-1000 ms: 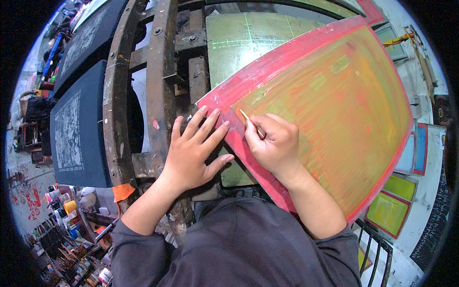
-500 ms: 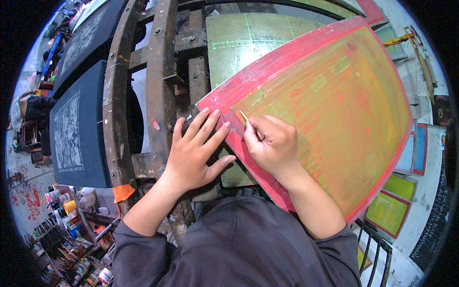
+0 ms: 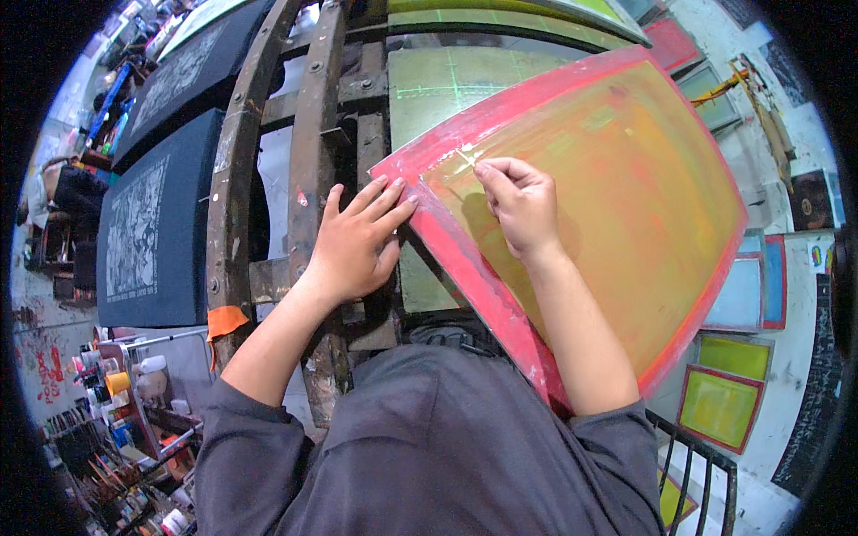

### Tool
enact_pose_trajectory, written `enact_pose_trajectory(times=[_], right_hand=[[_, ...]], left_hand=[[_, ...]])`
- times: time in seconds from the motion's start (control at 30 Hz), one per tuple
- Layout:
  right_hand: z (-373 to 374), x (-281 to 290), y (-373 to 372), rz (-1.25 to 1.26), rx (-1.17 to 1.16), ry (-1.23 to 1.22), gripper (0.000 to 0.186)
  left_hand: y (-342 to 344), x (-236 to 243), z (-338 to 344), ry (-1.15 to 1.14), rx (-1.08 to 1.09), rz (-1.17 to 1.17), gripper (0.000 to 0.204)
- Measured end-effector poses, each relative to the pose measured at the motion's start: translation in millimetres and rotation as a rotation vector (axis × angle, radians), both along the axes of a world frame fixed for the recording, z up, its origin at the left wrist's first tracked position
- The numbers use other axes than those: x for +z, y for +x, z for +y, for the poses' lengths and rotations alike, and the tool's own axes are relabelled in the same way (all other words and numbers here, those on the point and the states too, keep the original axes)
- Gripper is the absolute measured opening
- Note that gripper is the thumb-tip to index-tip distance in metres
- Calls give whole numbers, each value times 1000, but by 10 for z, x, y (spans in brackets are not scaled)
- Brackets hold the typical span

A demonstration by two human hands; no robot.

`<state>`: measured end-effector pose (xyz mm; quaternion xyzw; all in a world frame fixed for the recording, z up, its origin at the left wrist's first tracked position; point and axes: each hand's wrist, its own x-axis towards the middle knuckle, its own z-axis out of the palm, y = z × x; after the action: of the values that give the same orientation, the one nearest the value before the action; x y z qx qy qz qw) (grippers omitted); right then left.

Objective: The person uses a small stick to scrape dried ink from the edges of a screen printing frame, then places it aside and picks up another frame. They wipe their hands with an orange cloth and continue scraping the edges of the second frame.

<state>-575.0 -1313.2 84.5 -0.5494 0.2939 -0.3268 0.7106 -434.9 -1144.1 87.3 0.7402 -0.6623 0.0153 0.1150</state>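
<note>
A large screen frame (image 3: pixel 715 156) with a pink taped border and a yellow-olive mesh streaked with orange lies tilted over a pale green gridded board (image 3: pixel 424 71). My left hand (image 3: pixel 357 237) is open, its spread fingertips resting on the pink border at the frame's left corner, its thumb partly tucked beside the frame. My right hand (image 3: pixel 523 201) is closed in a pinch on a thin pale stick (image 3: pixel 467 157) above the mesh, near the upper left of the border. The stick's tip is small and hard to make out.
Paint-spotted steel beams (image 3: pixel 308 179) run left of the board. Two dark padded boards with white prints (image 3: pixel 134 241) sit beyond them, near a person (image 3: pixel 58 179). Jars and tools (image 3: pixel 116 447) crowd the lower left. Coloured screens (image 3: pixel 719 402) lean at right, beside black metal bars (image 3: pixel 688 482).
The view has shifted. My right hand has risen and turned, moving the stick up along the mesh. My left hand's thumb has drawn in while its fingertips remain on the border.
</note>
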Motion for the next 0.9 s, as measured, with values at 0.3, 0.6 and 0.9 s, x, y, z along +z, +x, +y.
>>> enact_pose_trajectory(times=[0.3,0.6,0.9], right_hand=[[-306,784,-570,-138,-73,23,16],[284,568,-766,173,13,-142,14],[1343,281,202,110,696,-1055,16]], left_hand=[[8,-11,0,83,18,31,61],[-118,692,585,-241,-82,378,38],[-67,642,1835,-923,457,880,30]])
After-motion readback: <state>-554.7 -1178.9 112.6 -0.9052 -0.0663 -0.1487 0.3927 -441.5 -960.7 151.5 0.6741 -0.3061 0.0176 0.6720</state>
